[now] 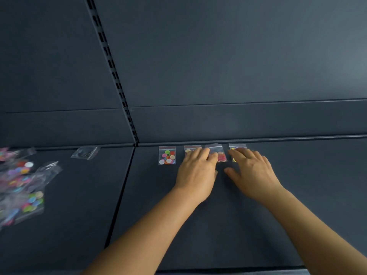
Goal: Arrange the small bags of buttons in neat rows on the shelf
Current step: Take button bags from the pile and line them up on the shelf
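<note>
Several small clear bags of coloured buttons lie in a row along the back of the dark shelf (218, 225). The leftmost bag (167, 155) lies uncovered. My left hand (195, 171) rests flat, fingers over the second bag (189, 149) and touching the third bag (219, 153) with its pink buttons. My right hand (252, 171) lies with straight fingers on the fourth bag (236, 148), which is mostly hidden.
A loose pile of button bags (21, 187) lies on the adjoining shelf panel at the left edge. A single clear bag with dark contents (86, 152) sits near the back of that panel. A slotted upright (111, 66) divides the rear wall.
</note>
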`<action>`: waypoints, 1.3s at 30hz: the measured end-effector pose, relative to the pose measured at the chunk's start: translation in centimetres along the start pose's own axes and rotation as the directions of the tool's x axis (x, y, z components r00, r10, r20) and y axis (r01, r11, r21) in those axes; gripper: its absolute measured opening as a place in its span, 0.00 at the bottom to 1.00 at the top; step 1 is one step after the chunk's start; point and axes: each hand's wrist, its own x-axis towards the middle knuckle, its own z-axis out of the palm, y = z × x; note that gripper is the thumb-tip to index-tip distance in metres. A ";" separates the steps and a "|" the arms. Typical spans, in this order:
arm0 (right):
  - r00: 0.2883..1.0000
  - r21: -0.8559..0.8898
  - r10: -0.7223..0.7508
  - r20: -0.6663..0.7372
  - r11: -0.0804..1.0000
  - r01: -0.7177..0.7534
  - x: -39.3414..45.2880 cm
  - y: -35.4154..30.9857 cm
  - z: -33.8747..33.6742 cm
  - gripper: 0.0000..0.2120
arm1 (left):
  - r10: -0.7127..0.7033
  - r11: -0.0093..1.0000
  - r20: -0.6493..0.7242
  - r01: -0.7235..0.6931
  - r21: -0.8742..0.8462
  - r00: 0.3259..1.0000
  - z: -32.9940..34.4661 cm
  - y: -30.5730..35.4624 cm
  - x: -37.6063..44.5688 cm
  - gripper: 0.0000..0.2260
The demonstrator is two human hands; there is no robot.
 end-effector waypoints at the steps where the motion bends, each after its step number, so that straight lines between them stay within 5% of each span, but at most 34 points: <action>1: 1.000 0.008 -0.024 0.008 1.000 0.024 -0.3 -0.8 -0.2 0.25 | -0.018 1.000 -0.016 0.018 0.002 1.000 -0.5 -0.3 -0.7 0.22; 19: 0.902 0.139 -0.420 0.102 0.904 0.405 -4.3 -23.0 3.0 0.28 | -0.430 0.903 -0.059 0.430 -0.014 0.901 -7.7 -15.5 -20.8 0.24; 30: 0.923 0.188 -0.379 0.070 0.914 0.361 -6.2 -40.0 6.6 0.26 | -0.434 0.900 -0.035 0.432 -0.050 0.900 -11.8 -28.9 -31.0 0.23; 39: 0.951 0.214 -0.304 0.063 0.935 0.284 -5.2 -47.2 8.3 0.22 | -0.437 0.898 -0.012 0.436 -0.057 0.899 -12.8 -36.5 -34.0 0.24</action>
